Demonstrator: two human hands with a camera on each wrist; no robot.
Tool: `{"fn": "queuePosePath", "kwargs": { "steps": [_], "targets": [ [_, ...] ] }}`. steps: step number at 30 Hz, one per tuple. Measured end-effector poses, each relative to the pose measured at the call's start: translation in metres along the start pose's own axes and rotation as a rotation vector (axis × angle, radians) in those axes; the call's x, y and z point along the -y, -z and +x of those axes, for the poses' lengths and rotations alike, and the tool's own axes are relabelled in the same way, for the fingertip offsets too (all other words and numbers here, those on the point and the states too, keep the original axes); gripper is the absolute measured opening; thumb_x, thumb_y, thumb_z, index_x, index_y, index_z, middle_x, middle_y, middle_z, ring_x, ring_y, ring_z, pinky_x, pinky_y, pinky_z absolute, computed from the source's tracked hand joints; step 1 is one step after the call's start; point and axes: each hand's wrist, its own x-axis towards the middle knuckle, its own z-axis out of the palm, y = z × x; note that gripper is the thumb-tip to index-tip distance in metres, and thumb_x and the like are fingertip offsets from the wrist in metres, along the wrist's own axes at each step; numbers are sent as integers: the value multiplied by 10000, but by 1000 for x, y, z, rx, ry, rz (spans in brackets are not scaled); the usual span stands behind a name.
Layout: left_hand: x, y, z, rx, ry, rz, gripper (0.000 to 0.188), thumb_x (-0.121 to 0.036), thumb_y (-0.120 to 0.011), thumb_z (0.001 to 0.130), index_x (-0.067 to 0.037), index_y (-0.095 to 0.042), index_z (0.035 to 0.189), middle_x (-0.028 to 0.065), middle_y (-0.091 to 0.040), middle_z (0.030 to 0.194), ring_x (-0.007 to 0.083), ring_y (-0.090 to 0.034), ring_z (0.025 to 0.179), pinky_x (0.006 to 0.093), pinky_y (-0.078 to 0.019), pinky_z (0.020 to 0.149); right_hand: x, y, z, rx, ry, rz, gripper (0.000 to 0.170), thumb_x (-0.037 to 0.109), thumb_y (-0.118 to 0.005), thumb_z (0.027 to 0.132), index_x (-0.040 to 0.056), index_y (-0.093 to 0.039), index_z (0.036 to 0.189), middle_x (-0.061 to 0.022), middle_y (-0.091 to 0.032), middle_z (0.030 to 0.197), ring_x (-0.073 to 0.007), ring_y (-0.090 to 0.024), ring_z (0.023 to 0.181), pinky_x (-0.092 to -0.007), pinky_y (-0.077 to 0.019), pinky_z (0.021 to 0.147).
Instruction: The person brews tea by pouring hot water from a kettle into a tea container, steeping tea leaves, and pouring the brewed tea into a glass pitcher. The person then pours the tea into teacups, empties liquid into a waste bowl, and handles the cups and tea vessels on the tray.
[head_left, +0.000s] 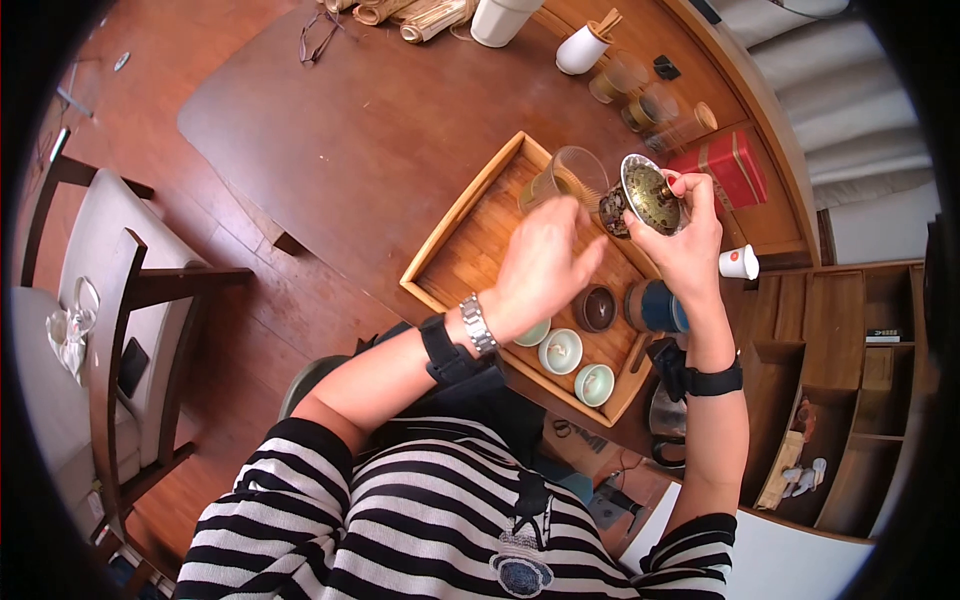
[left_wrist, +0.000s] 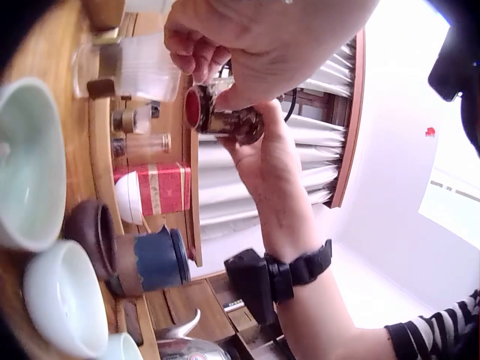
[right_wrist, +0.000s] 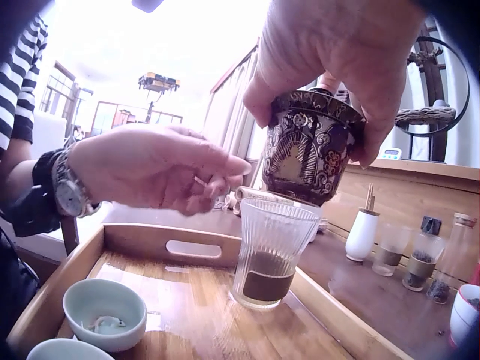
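Note:
My right hand (head_left: 687, 238) grips a dark ornate lidded cup (right_wrist: 304, 154), its thumb and fingers spread around the rim. The patterned metal top (head_left: 650, 195) faces me in the head view. In the right wrist view the cup hangs above and behind a ribbed glass (right_wrist: 270, 259) with a dark band, standing on the wooden tray (right_wrist: 187, 300). Beside the cup, my left hand (head_left: 545, 265) hovers over the tray with loosely bent fingers and nothing visible in them; it overlaps the cup in the left wrist view, but a gap shows in the right wrist view.
Several pale green cups (head_left: 560, 351), a brown bowl (head_left: 597, 309) and a blue-and-brown canister (head_left: 657, 305) are on the tray. Behind stand a red box (head_left: 735, 165), glass jars (head_left: 650, 107) and a white holder (head_left: 583, 48). A small white cup (head_left: 738, 262) lies right of the tray.

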Motion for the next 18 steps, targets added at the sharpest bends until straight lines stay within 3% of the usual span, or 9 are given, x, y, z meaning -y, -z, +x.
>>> {"fn": "queuePosePath", "kwargs": {
  "steps": [4, 9, 11, 13, 15, 18],
  "targets": [
    [-4, 17, 31, -99, -138, -53, 221, -102, -644, 734, -6, -529, 897, 107, -535, 777, 232, -546, 748, 325, -457, 681, 2, -5, -7, -38, 15, -16, 482, 121, -757, 589, 53, -401, 907, -121, -558, 929, -217, -572, 826, -318, -466, 752],
    [-17, 28, 69, 21, -345, 52, 242, -156, -666, 747, -17, -581, 925, 114, -568, 818, 244, -576, 800, 337, -470, 709, 1, -10, -15, -125, 14, 39, 483, 117, -751, 581, 57, -404, 911, -103, -540, 909, -212, -555, 814, -314, -458, 759],
    [-26, 28, 82, 289, -402, -29, 292, -196, -681, 743, -20, -592, 958, 122, -572, 838, 264, -578, 823, 344, -470, 716, 1, -10, -19, -124, -32, 58, 509, 128, -761, 586, 60, -404, 943, -110, -540, 911, -215, -560, 831, -323, -457, 766],
    [-29, 22, 93, 344, -465, -2, 339, -234, -694, 734, -22, -597, 981, 131, -572, 857, 276, -576, 820, 350, -470, 714, 4, -9, -21, -136, -41, 44, 552, 145, -772, 592, 64, -397, 990, -113, -542, 912, -221, -569, 837, -326, -462, 761],
    [-37, 18, 101, 561, -535, 103, 346, -252, -689, 737, -18, -598, 975, 136, -569, 867, 287, -581, 821, 354, -471, 712, 4, -7, -23, -125, -56, 42, 586, 158, -779, 597, 65, -388, 1025, -120, -554, 925, -229, -584, 842, -334, -471, 751],
    [-43, 8, 109, 683, -503, 122, 339, -229, -687, 727, 11, -597, 949, 147, -579, 853, 292, -586, 796, 356, -472, 707, 6, -4, -24, -120, -86, 68, 584, 154, -774, 599, 65, -389, 1029, -132, -565, 941, -242, -595, 840, -340, -478, 742]
  ]
}}
